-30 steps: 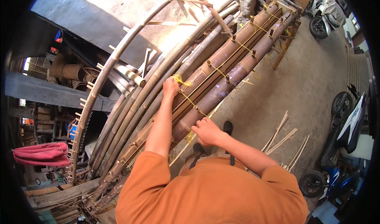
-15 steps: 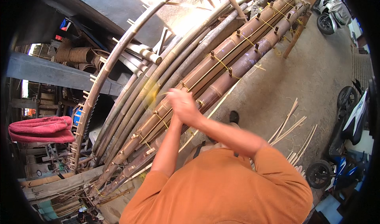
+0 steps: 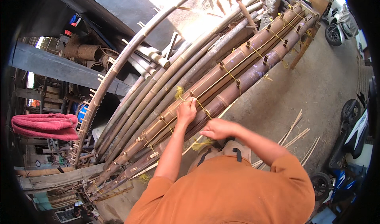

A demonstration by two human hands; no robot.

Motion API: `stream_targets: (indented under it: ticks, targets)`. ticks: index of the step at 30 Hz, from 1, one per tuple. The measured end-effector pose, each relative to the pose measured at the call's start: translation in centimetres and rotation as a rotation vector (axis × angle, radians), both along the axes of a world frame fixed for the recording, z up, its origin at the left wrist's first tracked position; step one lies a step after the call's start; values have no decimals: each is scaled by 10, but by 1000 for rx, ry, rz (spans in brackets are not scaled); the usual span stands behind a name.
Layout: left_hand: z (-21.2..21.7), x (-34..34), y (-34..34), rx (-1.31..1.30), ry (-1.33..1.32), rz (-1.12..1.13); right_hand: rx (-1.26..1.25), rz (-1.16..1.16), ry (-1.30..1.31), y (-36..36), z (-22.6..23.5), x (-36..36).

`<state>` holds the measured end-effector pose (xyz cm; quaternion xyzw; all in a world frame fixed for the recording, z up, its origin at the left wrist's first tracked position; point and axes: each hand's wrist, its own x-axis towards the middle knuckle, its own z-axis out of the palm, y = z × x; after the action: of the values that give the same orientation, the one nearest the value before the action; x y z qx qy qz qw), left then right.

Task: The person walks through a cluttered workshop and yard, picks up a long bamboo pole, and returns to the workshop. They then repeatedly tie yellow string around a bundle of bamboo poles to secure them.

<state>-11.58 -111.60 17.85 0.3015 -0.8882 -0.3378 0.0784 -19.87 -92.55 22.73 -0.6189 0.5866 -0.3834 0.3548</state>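
Note:
Two long brown bamboo poles run side by side on a slant, set with small wooden pegs and crossed by thin yellow cord. My left hand pinches the yellow cord by a peg on the far pole, and a loose yellow tuft stands just beyond it. Close to the near pole, my right hand is closed in a fist, apparently round the other part of the cord. Below that fist hang yellow strands. Its fingertips are hidden from me.
A curved bamboo piece with pegs arches at the left, beside stacked bamboo poles. A red towel hangs at far left. Split bamboo strips lie on the floor at right, near parked motorbikes.
My hands were together over the poles, with a yellow blur beside them. They have moved apart: the right came toward me and to the right, the left stays by the peg.

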Motion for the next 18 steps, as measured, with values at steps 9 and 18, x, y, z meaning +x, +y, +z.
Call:
stream_targets:
  ticks: [9, 18]
  targets:
    - [14, -97, -71, 13, 273, 153, -69, -256, 310, 6, -64, 36]
    - [-13, 7, -127, -288, 141, 68, 88, -152, -116, -21, -73, 160]
